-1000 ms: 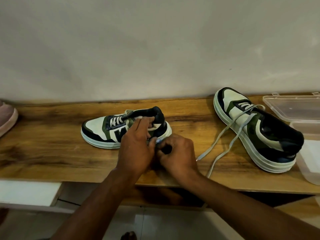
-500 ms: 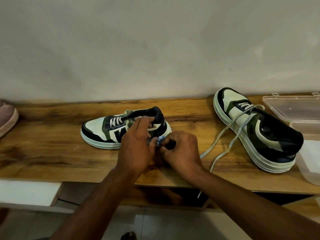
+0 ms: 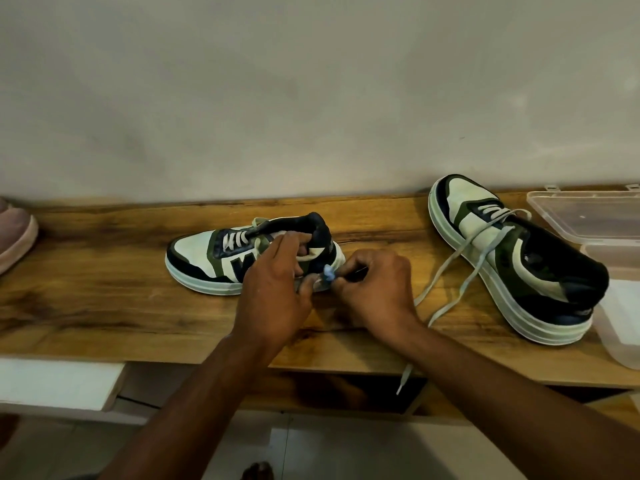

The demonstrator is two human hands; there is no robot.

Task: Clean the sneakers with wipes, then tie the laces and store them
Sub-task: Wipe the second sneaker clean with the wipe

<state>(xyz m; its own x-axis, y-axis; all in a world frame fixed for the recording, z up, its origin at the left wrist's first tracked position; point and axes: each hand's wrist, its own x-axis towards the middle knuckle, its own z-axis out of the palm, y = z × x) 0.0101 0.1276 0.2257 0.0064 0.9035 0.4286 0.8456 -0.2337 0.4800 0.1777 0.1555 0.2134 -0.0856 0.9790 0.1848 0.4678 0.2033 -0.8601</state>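
A white, green and navy sneaker (image 3: 207,258) stands on the wooden shelf (image 3: 104,299), toe pointing left. My left hand (image 3: 273,289) grips its heel end, fingers over the collar and thumb by the sole. My right hand (image 3: 374,289) pinches a small crumpled bluish wipe (image 3: 328,271) against the heel's sole edge. The matching second sneaker (image 3: 519,265) lies to the right, toe toward the wall. Its grey laces (image 3: 460,261) are untied and trail across the shelf, with one end hanging over the front edge.
A clear plastic box (image 3: 623,317) with its open lid (image 3: 588,216) sits at the far right, touching the second sneaker's heel. A pink shoe (image 3: 15,233) pokes in at the left edge. A plain wall runs behind the shelf, and tiled floor lies below.
My right hand has shifted slightly up along the heel, and the bluish wipe now shows between its fingertips. My left hand and both sneakers have stayed put.
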